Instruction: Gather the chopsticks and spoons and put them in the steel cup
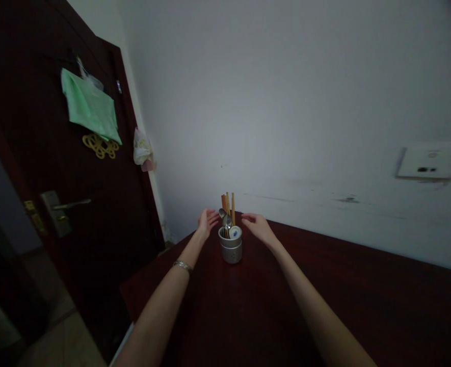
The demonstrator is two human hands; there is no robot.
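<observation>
A grey metal utensil holder (pixel 232 253) stands upright on the dark red table. Wooden chopsticks (pixel 233 208), metal spoons (pixel 227 220) and a white spoon with a blue mark (pixel 235 233) poke out of its top. To the left of the holder, my left hand (pixel 207 221) is open with fingers stretched toward the spoons; a bracelet circles that wrist. On the other side, my right hand (pixel 256 225) is open too, its fingers pointing at the chopsticks. Neither hand grips anything, and both seem slightly apart from the holder.
The table (pixel 263 306) runs along a white wall (pixel 271 102) with a socket plate (pixel 431 161) at the right. On the left is a dark door (pixel 106 214) with a lever handle (pixel 72 205), a green cloth (pixel 89 104) and a hanging plastic bag (pixel 142 149) beside it.
</observation>
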